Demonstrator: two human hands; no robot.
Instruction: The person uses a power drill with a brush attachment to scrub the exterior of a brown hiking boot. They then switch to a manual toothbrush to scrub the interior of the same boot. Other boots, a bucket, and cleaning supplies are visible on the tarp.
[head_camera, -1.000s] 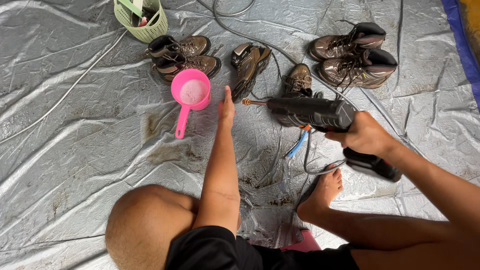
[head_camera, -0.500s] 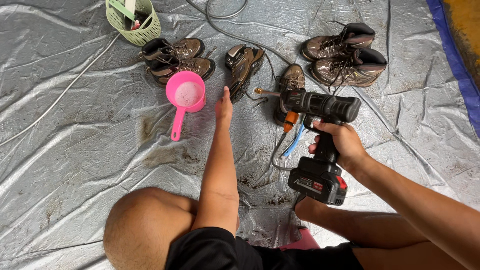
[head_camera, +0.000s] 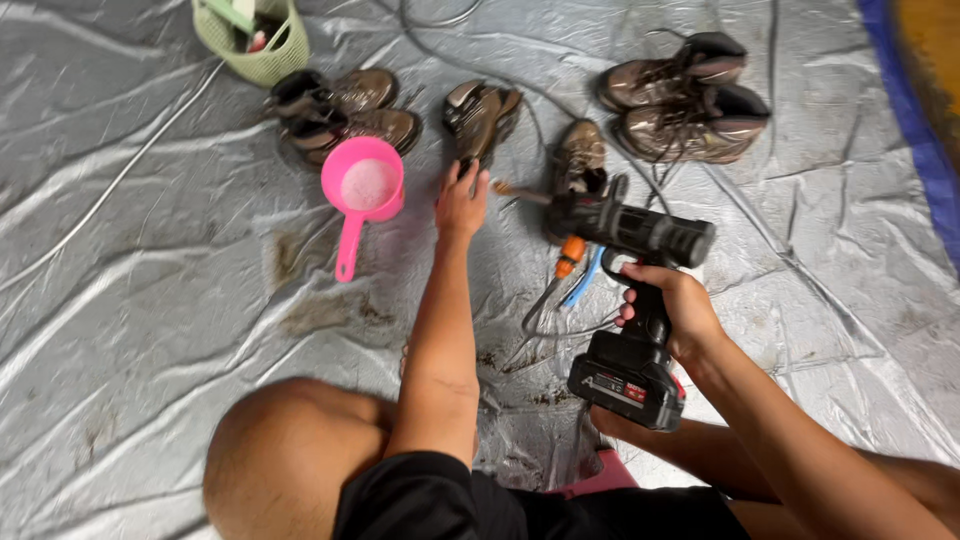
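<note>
Boot (head_camera: 482, 118), brown leather, nears left hand (head_camera: 462, 202); right hand (head_camera: 672, 305) grips blocky drill (head_camera: 628, 290).

Your left hand (head_camera: 462, 203) and right hand (head_camera: 672, 305) are both bare: no gloves, rings, watch or bands show on either. Both forearms are uncovered all the way up, with no sleeve reaching the elbows. You wear a black garment (head_camera: 470, 500) at the bottom of the view. Your knee (head_camera: 285, 455) is bare too, rounded and uncovered, and your legs show no trousers where they are visible.
</note>
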